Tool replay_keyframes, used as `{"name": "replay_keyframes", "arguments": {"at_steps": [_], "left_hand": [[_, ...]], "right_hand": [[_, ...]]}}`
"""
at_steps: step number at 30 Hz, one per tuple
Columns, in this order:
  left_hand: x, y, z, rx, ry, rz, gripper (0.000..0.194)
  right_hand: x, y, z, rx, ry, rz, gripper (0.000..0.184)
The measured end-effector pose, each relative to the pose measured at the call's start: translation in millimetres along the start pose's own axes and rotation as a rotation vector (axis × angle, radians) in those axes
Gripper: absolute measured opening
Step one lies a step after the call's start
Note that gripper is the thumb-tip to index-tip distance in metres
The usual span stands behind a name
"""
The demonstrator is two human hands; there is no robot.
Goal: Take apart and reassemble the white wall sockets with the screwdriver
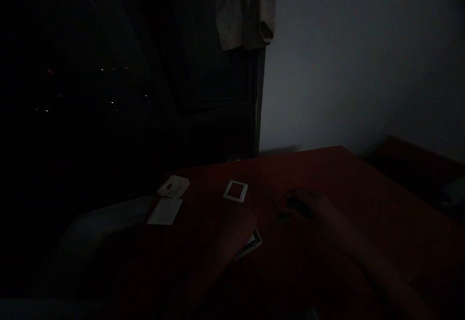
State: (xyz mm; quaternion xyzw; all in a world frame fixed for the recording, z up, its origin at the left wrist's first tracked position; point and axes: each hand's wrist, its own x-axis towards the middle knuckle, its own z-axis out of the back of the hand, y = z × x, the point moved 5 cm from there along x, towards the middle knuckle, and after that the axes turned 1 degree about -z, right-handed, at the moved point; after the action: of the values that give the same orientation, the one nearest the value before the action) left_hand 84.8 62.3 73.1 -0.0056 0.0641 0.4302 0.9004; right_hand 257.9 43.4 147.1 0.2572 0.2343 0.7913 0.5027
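The room is very dark. My left hand (236, 225) rests on a white plate-like part (250, 244) lying on the red table (348, 184); its fingers are too dim to read. My right hand (303, 206) lies on the table further right, curled over a small dark object I cannot make out. A white square frame (235, 190) lies just beyond my left hand. Two more white switch-plate parts, one (174, 186) behind the other (165, 211), sit at the table's left edge.
A dark door or cabinet (214, 78) stands behind the table, with a light cloth (245, 12) hung over its top. A pale wall (363, 58) is on the right. A dark piece of furniture (410, 165) stands to the far right.
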Motion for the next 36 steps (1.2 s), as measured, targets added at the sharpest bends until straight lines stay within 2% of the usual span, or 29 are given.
{"name": "replay_keyframes", "arguments": {"at_steps": [5, 10, 14, 16, 18, 20, 24, 29, 33, 36], "left_hand": [[-5, 9, 9.9, -0.082, -0.047, 0.060, 0.024], [-30, 39, 9.3, -0.196, -0.111, 0.172, 0.034], [-73, 87, -13.9, -0.340, -0.231, 0.497, 0.028], [-96, 108, -30.4, -0.369, -0.240, 0.626, 0.030], [-116, 125, -46.2, -0.427, -0.238, 0.740, 0.030], [-131, 134, -56.7, -0.448, -0.258, 0.794, 0.030], [-143, 135, -69.7, -0.408, -0.237, 0.815, 0.030], [-144, 129, -72.8, -0.358, -0.226, 0.811, 0.027], [-144, 122, -65.9, -0.396, -0.334, 0.789, 0.030], [-136, 102, -63.2, -0.477, -0.403, 0.702, 0.031]], "right_hand": [[0, -2, -1, 0.005, -0.003, -0.007, 0.017], [-3, -4, -4, 0.014, 0.008, -0.031, 0.017], [-7, -8, -5, 0.030, 0.000, -0.047, 0.018], [-8, -10, -5, 0.028, -0.006, -0.047, 0.019], [-8, -12, -6, 0.022, -0.003, -0.047, 0.018], [-8, -13, -7, 0.017, 0.006, -0.053, 0.018], [-6, -13, -9, 0.009, -0.007, -0.054, 0.019], [-4, -10, -5, -0.040, -0.037, -0.068, 0.018], [-4, 4, 6, -0.101, -0.130, -0.043, 0.016], [-2, 23, 11, -0.082, -0.195, 0.004, 0.015]]}}
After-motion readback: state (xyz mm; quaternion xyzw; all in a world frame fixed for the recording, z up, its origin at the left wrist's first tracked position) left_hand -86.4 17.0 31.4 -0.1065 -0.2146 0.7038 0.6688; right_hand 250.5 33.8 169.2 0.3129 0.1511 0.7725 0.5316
